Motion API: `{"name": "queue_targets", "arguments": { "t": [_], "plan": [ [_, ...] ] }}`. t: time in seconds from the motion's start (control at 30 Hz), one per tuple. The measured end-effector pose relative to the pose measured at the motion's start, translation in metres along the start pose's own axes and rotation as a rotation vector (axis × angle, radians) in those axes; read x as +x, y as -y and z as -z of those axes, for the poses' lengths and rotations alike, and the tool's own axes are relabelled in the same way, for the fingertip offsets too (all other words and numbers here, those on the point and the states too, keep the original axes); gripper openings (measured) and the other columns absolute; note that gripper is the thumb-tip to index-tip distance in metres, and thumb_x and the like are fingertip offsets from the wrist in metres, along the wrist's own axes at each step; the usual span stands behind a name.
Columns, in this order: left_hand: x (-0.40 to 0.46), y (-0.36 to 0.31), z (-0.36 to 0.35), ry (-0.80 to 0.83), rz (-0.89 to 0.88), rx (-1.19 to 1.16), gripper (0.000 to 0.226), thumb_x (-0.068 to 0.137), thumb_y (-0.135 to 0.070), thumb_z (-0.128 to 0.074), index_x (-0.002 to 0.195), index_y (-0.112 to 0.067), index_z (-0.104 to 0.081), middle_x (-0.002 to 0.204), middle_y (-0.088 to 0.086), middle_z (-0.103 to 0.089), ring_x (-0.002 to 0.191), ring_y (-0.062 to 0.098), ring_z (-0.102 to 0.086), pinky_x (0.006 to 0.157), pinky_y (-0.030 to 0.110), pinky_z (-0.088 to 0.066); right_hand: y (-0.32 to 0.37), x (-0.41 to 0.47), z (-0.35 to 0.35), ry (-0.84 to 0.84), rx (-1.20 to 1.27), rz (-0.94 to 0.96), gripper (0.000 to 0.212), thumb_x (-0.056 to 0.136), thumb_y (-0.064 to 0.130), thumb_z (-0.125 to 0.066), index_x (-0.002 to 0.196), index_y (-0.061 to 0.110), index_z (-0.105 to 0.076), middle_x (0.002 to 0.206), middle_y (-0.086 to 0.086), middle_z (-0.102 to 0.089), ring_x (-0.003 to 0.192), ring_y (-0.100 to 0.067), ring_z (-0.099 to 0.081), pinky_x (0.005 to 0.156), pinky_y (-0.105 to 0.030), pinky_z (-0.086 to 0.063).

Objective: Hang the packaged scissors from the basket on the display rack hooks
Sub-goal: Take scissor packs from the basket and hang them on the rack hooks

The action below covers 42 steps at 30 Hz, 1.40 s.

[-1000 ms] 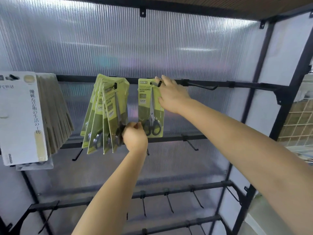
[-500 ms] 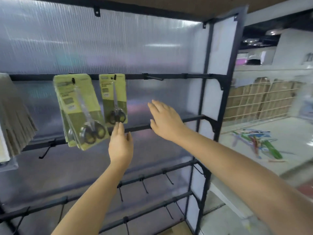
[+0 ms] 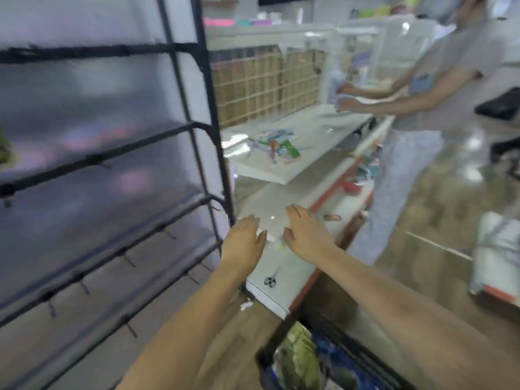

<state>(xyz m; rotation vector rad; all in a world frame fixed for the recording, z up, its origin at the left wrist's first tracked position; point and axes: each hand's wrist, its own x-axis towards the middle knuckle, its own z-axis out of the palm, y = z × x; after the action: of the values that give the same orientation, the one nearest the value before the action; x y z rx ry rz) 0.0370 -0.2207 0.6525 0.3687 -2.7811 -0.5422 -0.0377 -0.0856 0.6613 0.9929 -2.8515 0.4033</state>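
The view is motion-blurred. My left hand point(image 3: 244, 240) and my right hand point(image 3: 304, 232) hang side by side in mid-air, both empty with fingers loosely extended, to the right of the black display rack point(image 3: 206, 108). At the bottom of the view sits a dark basket point(image 3: 354, 353) with green scissors packages point(image 3: 298, 358) inside, below my forearms. A sliver of a hung green package point(image 3: 4, 150) shows at the far left edge. Bare hooks point(image 3: 129, 260) line the rack's lower bars.
White shelves point(image 3: 284, 175) with colourful items point(image 3: 274, 143) stand right of the rack; a loose pair of scissors point(image 3: 270, 280) lies on the lower shelf. Another person point(image 3: 416, 114) stands at the shelving to the right. A box point(image 3: 498, 257) sits on the floor.
My head has turned right and down, away from the hung packages. Both hands left the scissors packages on the hooks and dropped empty toward the basket side.
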Motion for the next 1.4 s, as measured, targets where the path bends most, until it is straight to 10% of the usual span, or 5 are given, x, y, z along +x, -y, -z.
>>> {"name": "queue_targets", "arguments": {
  "t": [0.27,0.5,0.93,1.17,1.4],
  "plan": [
    [-0.050,-0.093,-0.115,0.301,-0.136,-0.068,0.046,0.100,-0.031,-0.041,0.140,-0.009,-0.041,0.148,0.008,-0.038,0.137,0.021,-0.033,0.109,0.026,-0.023,-0.141,-0.140,-0.025,0.046,0.168,-0.452,0.044,0.093,0.020,-0.044,0.133,0.001,-0.043,0.130,-0.017,-0.049,0.112,-0.035,-0.051,0.086,-0.036,-0.041],
    [-0.076,-0.092,-0.189,0.520,-0.151,-0.033,0.043,0.099,-0.029,-0.042,0.136,-0.007,-0.046,0.144,0.010,-0.043,0.132,0.023,-0.039,0.106,0.031,-0.031,-0.185,-0.207,-0.077,0.102,0.270,-0.731,0.046,0.097,0.016,-0.043,0.140,0.003,-0.034,0.142,-0.013,-0.039,0.128,-0.027,-0.038,0.100,-0.034,-0.035],
    [-0.107,0.038,-0.392,0.806,-0.040,0.024,0.018,0.097,-0.020,-0.046,0.082,-0.014,-0.040,0.074,-0.003,-0.038,0.071,0.020,-0.046,0.059,0.029,-0.027,-0.205,-0.237,-0.339,0.304,0.557,-1.044,0.051,0.099,0.021,-0.042,0.147,0.010,-0.025,0.149,-0.007,-0.034,0.123,-0.023,-0.047,0.097,-0.034,-0.042],
    [-0.128,0.126,-0.540,0.936,0.132,0.035,0.032,0.098,-0.020,-0.045,0.125,-0.004,-0.049,0.124,0.009,-0.054,0.111,0.023,-0.052,0.091,0.033,-0.041,-0.212,-0.233,-0.526,0.413,0.667,-1.105,0.044,0.099,0.019,-0.043,0.140,0.006,-0.035,0.142,-0.011,-0.040,0.120,-0.025,-0.048,0.097,-0.036,-0.040],
    [-0.120,0.177,-0.654,0.856,0.171,-0.063,0.027,0.097,-0.021,-0.047,0.116,-0.004,-0.057,0.114,0.011,-0.060,0.098,0.022,-0.056,0.084,0.032,-0.043,-0.225,-0.217,-0.661,0.342,0.823,-1.141,0.027,0.091,0.012,-0.050,0.118,0.016,-0.055,0.104,-0.009,-0.063,0.094,-0.028,-0.061,0.077,-0.042,-0.050]
  ]
}}
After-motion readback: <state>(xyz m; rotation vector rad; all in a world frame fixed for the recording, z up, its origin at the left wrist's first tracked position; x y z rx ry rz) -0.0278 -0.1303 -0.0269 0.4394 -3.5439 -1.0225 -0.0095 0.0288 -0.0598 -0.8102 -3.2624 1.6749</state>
